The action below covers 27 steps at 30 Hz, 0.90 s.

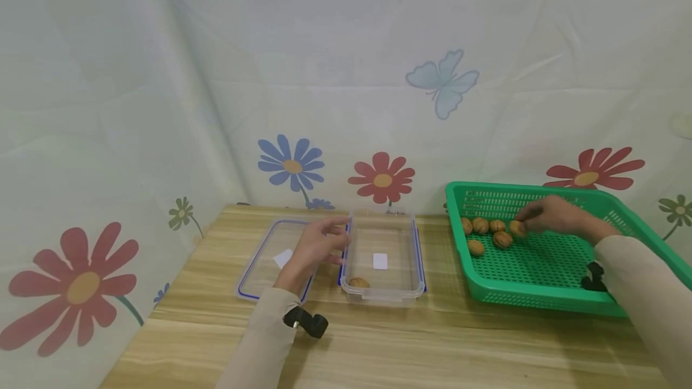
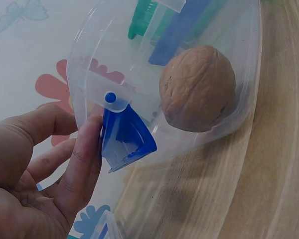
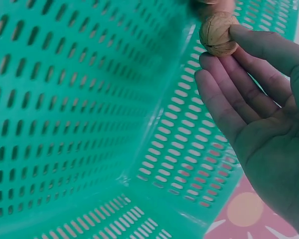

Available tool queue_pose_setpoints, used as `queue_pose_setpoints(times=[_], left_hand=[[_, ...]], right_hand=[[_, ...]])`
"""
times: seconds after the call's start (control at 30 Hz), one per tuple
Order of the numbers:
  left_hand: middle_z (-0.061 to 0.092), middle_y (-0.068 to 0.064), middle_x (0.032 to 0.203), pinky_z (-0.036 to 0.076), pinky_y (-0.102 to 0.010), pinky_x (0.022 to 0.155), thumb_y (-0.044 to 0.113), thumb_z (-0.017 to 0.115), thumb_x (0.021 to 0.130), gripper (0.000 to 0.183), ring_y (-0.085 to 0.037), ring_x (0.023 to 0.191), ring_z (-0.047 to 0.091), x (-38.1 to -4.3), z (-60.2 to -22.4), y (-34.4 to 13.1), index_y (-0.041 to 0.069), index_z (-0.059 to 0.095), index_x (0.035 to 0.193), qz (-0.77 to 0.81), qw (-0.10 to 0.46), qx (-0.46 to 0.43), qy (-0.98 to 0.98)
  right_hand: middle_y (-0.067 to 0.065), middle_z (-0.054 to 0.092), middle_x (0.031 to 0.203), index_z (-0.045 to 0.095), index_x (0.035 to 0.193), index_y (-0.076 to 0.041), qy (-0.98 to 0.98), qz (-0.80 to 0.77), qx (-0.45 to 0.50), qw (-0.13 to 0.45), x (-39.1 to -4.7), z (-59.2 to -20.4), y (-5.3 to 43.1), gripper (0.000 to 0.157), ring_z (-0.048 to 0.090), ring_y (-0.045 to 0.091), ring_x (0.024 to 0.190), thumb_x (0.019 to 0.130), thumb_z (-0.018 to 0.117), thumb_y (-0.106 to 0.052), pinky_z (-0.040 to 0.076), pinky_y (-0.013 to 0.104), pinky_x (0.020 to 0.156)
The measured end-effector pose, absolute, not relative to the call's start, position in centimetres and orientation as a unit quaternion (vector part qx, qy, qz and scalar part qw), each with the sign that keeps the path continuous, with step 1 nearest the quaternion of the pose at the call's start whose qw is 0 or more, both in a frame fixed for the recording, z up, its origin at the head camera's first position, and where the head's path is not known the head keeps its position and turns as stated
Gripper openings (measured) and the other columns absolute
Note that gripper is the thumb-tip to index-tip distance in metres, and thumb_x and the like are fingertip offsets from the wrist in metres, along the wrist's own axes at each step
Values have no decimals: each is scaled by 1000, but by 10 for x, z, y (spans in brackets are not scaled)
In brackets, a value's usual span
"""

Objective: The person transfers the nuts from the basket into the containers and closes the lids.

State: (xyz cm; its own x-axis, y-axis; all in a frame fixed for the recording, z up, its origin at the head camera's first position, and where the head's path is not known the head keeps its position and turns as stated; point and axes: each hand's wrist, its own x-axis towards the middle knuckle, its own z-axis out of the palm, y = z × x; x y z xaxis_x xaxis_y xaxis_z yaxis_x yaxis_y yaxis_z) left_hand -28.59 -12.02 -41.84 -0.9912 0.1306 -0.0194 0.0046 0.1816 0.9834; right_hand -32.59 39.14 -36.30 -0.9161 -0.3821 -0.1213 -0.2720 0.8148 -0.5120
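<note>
In the right wrist view, my right hand (image 3: 259,94) pinches a walnut (image 3: 219,34) between thumb and fingertips. The head view places this hand (image 1: 557,218) inside the green basket (image 1: 540,290), over its floor, with several other walnuts (image 1: 497,226) to its left. My left hand (image 1: 321,245) is at the left side of a clear plastic container (image 1: 378,299), its fingers loosely bent. Up close, a fingertip of the left hand (image 2: 55,164) touches the blue clip (image 2: 127,137) on the container's wall. One walnut (image 2: 198,88) lies inside, at the near left corner.
Left of the container lies a clear lid (image 1: 259,269) with a blue seal, partly behind my left hand. The wooden table (image 1: 411,347) runs along the front. Behind everything hangs a flowered cloth (image 1: 346,77).
</note>
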Motion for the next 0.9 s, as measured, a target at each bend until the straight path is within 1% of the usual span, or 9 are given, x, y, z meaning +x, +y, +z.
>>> queue_pose_setpoints(times=[0.27,0.37,0.43,0.57,0.63,0.77,0.9], left_hand=[[66,-19,123,67,-36,64,4,69,98,48,-29,97,69,-286,-417,-120,8,64,146,637,50,41,768],[66,-19,123,67,-36,64,4,69,98,48,-29,97,69,-287,-418,-120,8,65,146,637,50,41,768],[66,-20,123,67,-36,64,4,69,98,47,-29,96,70,-287,-419,-120,8,65,145,637,49,42,768],[66,-20,123,67,-37,63,3,70,98,47,-29,95,70,-286,-419,-120,7,65,145,637,49,41,768],[66,-20,123,67,-37,63,3,69,98,47,-29,95,70,-286,-419,-120,7,65,145,637,48,42,768],[66,-20,123,67,-37,64,4,69,98,47,-29,95,70,-286,-419,-120,7,64,145,637,49,42,769],[66,-19,124,67,-37,64,4,70,98,48,-30,96,70,-286,-418,-120,7,64,146,637,48,40,769]], right_hand=[[18,74,119,71,127,7,952,-244,-179,53,-321,-344,380,34,67,43,112,104,69,-17,61,59,88],[20,74,120,71,127,7,952,-246,-180,32,-318,-334,375,35,66,45,113,104,71,-18,60,60,90],[21,73,121,70,128,6,954,-243,-177,17,-316,-328,372,35,66,45,114,104,71,-20,60,56,89],[21,73,121,70,128,6,954,-241,-177,-6,-314,-317,365,35,66,44,114,104,71,-19,59,46,87],[21,73,122,70,130,5,954,-242,-176,-13,-312,-312,362,36,66,44,116,105,71,-21,59,45,87],[22,72,125,69,133,2,952,-253,-171,-25,-306,-302,353,39,65,43,118,106,69,-26,58,48,91],[20,71,128,69,136,-1,948,-267,-171,-33,-299,-292,342,43,64,40,120,105,70,-31,57,41,90]])
